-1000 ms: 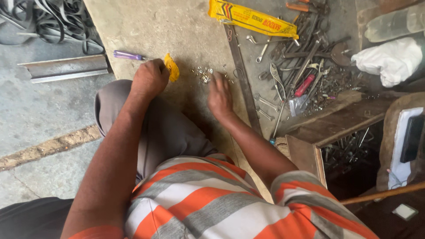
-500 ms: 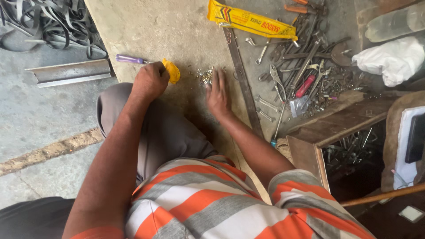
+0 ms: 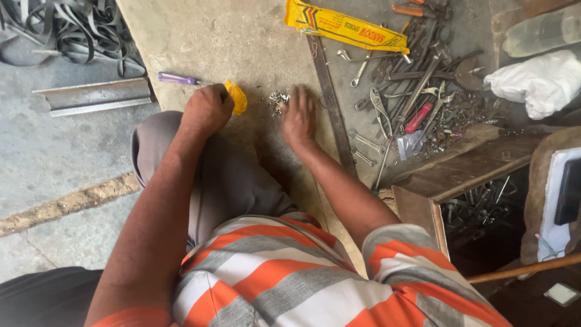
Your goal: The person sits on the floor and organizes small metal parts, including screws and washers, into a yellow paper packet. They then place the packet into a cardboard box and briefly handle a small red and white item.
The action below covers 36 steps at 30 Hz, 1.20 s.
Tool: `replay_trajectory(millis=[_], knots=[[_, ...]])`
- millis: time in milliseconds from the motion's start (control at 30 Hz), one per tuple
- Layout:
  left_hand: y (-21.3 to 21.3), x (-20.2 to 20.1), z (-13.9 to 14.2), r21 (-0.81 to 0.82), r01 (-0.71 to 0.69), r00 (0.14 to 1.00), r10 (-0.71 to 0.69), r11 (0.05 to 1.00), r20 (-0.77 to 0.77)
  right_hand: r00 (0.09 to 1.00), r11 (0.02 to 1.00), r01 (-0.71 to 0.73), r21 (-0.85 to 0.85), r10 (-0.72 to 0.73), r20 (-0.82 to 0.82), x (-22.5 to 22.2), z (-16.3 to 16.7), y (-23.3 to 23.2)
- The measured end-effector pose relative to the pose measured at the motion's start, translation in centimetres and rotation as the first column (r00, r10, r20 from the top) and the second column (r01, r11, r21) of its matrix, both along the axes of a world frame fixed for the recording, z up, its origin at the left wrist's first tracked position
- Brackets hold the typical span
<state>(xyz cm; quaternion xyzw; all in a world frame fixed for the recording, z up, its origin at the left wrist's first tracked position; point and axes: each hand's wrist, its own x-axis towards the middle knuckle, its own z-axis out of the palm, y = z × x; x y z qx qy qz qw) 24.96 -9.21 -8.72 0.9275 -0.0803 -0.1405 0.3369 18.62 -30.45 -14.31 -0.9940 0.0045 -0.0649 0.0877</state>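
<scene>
My left hand is closed around a small yellow packet on the concrete floor, just above my bent knee. My right hand rests palm down with fingers spread, its fingertips at a little heap of small metal screws. A purple-handled screwdriver lies to the left of the yellow packet. What the right fingers touch under the palm is hidden.
A long metal bar runs right of my right hand. Beyond it lie several wrenches and pliers, a yellow package, a white cloth and a wooden toolbox. An angle-iron piece and black straps lie left.
My right hand has slid slightly toward the screw heap. The left hand keeps its hold on the yellow packet; the view shifted a little.
</scene>
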Motion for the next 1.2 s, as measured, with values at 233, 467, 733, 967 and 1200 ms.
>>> replay_trajectory(millis=[233, 467, 733, 967, 1200], knots=[[-0.2, -0.1, 0.3, -0.031, -0.042, 0.999, 0.041, 0.999, -0.029, 0.996, 1.0, -0.003, 0.011, 0.002, 0.085, 0.7, 0.8, 0.1], [-0.2, 0.1, 0.6, -0.005, -0.021, 0.999, 0.02, 1.0, -0.029, 0.995, 0.994, -0.098, 0.052, 0.099, -0.019, 0.4, 1.5, 1.1], [-0.3, 0.1, 1.6, -0.004, -0.039, 0.998, 0.039, 0.999, -0.048, 0.859, 0.868, -0.494, -0.043, 0.495, 0.128, 3.5, 1.7, 1.4], [-0.5, 0.1, 1.7, 0.018, -0.007, 0.999, 0.008, 1.0, -0.042, 0.881, 0.879, -0.469, 0.087, 0.472, -0.024, 1.1, 2.4, -2.4], [-3.6, -0.2, 1.8, 0.079, 0.049, 0.991, -0.039, 0.996, -0.125, 0.916, 0.918, -0.385, 0.096, 0.393, -0.079, 0.4, 3.4, -1.8]])
